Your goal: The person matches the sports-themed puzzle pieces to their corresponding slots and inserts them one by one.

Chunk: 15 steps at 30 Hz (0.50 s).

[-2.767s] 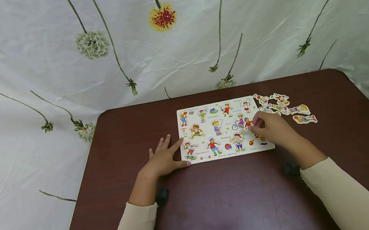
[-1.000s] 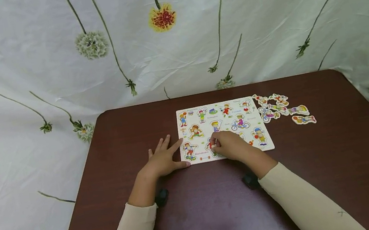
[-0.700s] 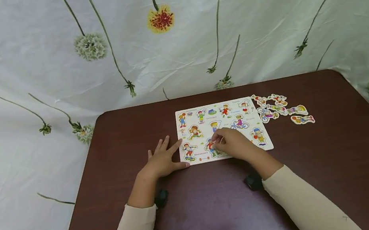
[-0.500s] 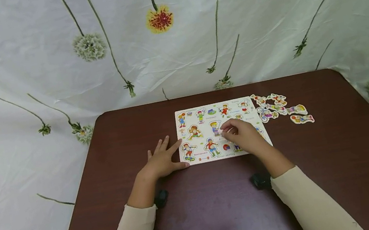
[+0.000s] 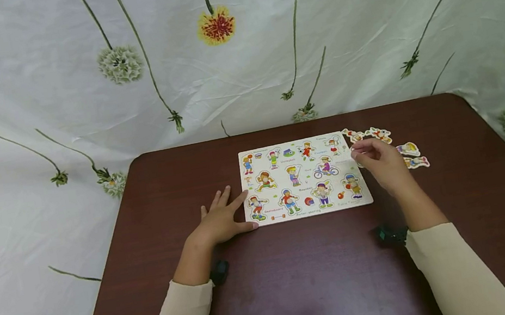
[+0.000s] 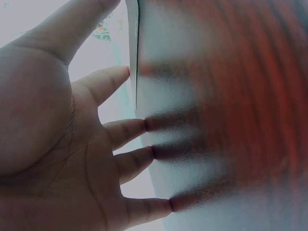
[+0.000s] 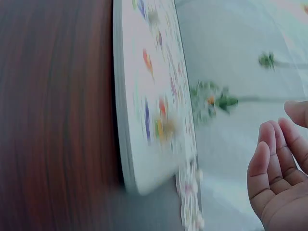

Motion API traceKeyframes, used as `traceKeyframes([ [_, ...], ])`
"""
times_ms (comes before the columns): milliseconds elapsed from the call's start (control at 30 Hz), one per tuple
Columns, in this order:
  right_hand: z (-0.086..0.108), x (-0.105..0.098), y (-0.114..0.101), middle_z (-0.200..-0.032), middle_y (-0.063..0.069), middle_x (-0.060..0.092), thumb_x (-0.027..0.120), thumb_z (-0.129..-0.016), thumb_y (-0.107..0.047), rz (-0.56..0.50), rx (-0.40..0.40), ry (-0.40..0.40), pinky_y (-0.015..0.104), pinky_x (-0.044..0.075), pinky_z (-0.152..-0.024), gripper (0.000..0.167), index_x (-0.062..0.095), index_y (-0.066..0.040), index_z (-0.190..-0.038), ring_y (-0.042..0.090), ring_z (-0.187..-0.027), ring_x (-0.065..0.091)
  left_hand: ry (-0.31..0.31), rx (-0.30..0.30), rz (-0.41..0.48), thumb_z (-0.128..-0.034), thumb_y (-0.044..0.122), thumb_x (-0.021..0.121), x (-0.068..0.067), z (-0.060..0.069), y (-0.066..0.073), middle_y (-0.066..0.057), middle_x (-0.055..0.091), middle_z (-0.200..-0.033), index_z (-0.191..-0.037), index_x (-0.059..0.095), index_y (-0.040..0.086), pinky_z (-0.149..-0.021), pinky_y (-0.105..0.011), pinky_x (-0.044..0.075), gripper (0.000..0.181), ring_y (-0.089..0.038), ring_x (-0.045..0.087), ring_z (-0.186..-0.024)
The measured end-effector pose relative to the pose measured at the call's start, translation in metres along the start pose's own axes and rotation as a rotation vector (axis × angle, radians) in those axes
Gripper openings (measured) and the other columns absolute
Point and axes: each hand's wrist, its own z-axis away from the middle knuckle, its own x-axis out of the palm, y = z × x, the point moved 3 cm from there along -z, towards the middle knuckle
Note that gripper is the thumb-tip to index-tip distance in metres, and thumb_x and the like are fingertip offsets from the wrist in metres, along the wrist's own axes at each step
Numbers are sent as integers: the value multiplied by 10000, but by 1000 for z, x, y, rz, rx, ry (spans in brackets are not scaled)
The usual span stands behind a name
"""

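Observation:
A white board with printed sports figures (image 5: 277, 186) lies flat on the table. At its left edge my left hand (image 5: 220, 220) rests with fingers spread, thumb and index finger touching the edge. The left wrist view shows the palm (image 6: 82, 139) beside the thin board edge (image 6: 133, 48). My right hand (image 5: 385, 167) is just past the board's right edge, over part of the loose figure pieces (image 5: 378, 133). In the right wrist view this hand (image 7: 284, 178) has its fingers bent a little, thumb apart, nothing visible between them; the board (image 7: 144, 163) is left of it.
Loose pieces lie right of the board, among them one (image 5: 408, 149) and another (image 5: 417, 162) beside my right hand, which partly covers them. The dark brown table (image 5: 302, 282) extends around the board. A white cloth with flower prints (image 5: 151, 113) hangs behind the table.
My right hand has moved from over the board's lower middle rightward to the loose pieces, uncovering the figures there. Earlier it held a figure piece above the board's right part. My left hand has stayed put.

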Motion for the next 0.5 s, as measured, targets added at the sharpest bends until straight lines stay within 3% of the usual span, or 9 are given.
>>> traceKeyframes([
  [167, -1, -31, 14, -990, -145, 601, 646, -1000, -295, 47, 43, 64, 98, 465, -722, 389, 638, -30, -1286, -36, -868, 575, 1, 1, -1, -879, 571, 719, 0, 0, 0, -149, 12, -1719, -1620, 235, 336, -1171, -765, -9, 917, -392, -24, -1589],
  [433, 1, -74, 35, -1014, -173, 577, 599, -1019, -384, 162, 113, 116, 131, 476, -699, 432, 622, -80, -1325, -48, -878, 532, -3, 2, 2, -884, 559, 720, 0, 1, 0, -153, 12, -1717, -1621, 236, 328, -1169, -768, -4, 911, -398, -23, -1587],
  [500, 1, -82, 40, -1051, -126, 600, 584, -1026, -385, 202, 124, 121, 142, 455, -691, 423, 624, -85, -1323, -30, -896, 527, -4, 4, 4, -884, 561, 718, 0, 0, 0, -151, 9, -1718, -1621, 236, 330, -1170, -767, -7, 911, -397, -26, -1587],
])
